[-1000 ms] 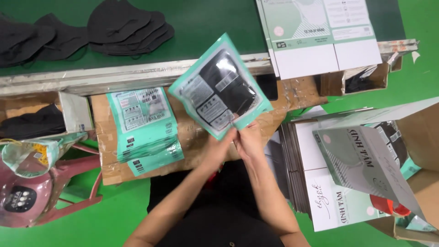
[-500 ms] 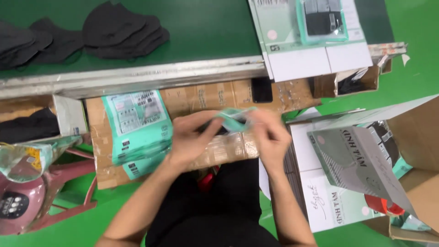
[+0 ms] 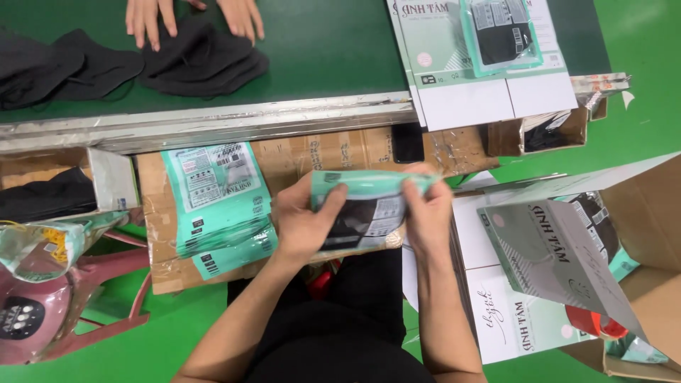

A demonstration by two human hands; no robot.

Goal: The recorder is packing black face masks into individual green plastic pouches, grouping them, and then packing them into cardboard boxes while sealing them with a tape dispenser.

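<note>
Two piles of black masks (image 3: 191, 64) lie on the green counter (image 3: 326, 50) under a co-worker's two hands (image 3: 145, 18), cut off above. A stack of teal pouches (image 3: 216, 206) follows. Left hand (image 3: 305, 220) and right hand (image 3: 425, 213) clasp one teal mask pouch (image 3: 369, 206) between them; the pouch count is unclear.
</note>
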